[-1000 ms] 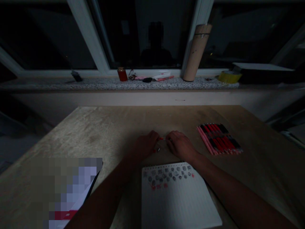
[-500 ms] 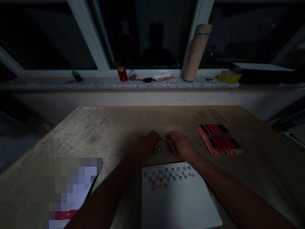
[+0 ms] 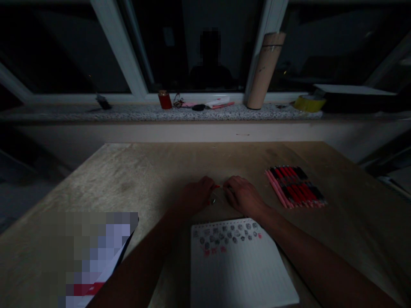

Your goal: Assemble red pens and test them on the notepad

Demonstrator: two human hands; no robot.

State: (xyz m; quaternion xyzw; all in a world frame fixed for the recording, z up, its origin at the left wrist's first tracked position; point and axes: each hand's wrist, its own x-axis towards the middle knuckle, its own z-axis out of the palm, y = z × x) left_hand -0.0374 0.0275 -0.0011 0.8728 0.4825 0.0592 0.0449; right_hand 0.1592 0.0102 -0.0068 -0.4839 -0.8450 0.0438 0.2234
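My left hand (image 3: 201,192) rests on the table just beyond the notepad, its fingers closed around a thin red pen part (image 3: 217,186) whose tip pokes out to the right. My right hand (image 3: 240,192) faces it a short gap away, fingers curled together and pinched near that tip. Whatever the right fingers grip is too dark and small to make out. Below the red tip, by the left fingers, shows a small shiny metallic piece (image 3: 213,201). The lined spiral notepad (image 3: 240,273) lies between my forearms, with rows of dark and red scribbled marks along its top.
On the right lies a neat row of red, black and pink pens (image 3: 295,187). A pixelated sheet or booklet (image 3: 109,252) lies at left. Along the granite windowsill (image 3: 135,113) stand a red jar (image 3: 165,100), a tall wooden-looking cylinder (image 3: 266,70) and yellow tape (image 3: 309,104).
Both hands stay almost in place. The red tip at my left fingers has shifted very slightly, and the pale bit between the fingers shows less.
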